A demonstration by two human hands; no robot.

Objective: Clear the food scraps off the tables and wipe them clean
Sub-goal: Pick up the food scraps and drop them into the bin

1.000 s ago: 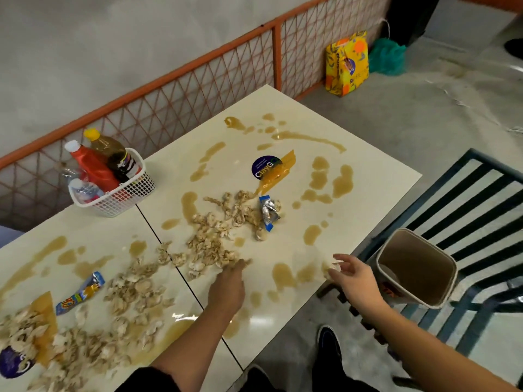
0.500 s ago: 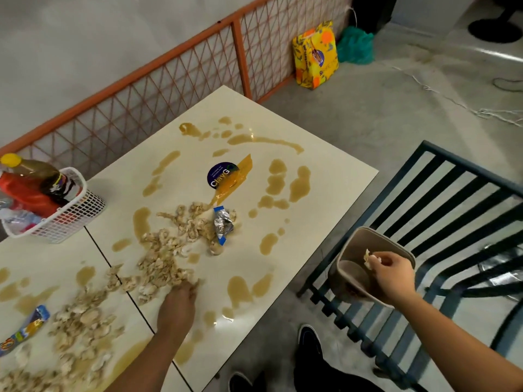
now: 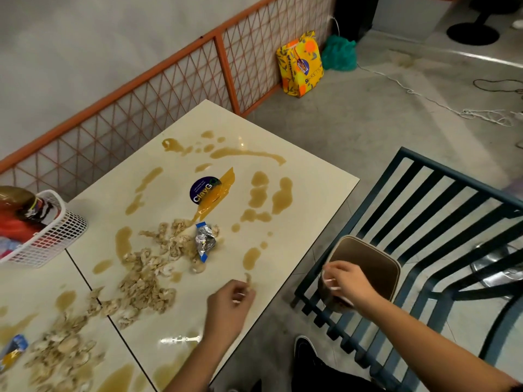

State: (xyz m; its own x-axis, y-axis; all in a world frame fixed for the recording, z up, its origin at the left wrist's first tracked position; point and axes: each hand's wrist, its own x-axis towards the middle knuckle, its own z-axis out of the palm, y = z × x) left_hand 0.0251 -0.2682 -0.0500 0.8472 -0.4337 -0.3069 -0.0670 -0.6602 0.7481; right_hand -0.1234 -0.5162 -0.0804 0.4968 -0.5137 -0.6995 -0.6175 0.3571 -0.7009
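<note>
1. At the left edge of the frame, a white basket (image 3: 42, 239) of bottles is seen on the worktop (image 3: 311, 176). It could be knocked if a sweep is made too wide.
2. Right of it, the food scraps (image 3: 141, 281) are spread in a band from the lower left to the centre, in and beside brown sauce spills (image 3: 257, 193). Scraps dragged through the wet patches would probably be smeared rather than lifted.
3. At the centre, a crumpled foil wrapper (image 3: 205, 239) lies touching the scraps. It might be left stuck in the sauce.
4. Lower centre, the left hand (image 3: 229, 304) is held near the worktop's near edge, its fingers curled inward. One small scrap (image 3: 248, 278) sits at the fingertips, but whether it is pinched or only touched cannot be told. It could be dropped on the floor in the gap before the bin.
5. Right of centre, a brown bin (image 3: 376, 267) appears to be set on a dark slatted chair (image 3: 424, 236), apart from the worktop. The right hand (image 3: 345, 281) is over its near rim with its fingers bent. Whether the rim is gripped cannot be told. The bin might be tipped if it is pulled by the rim.
</note>
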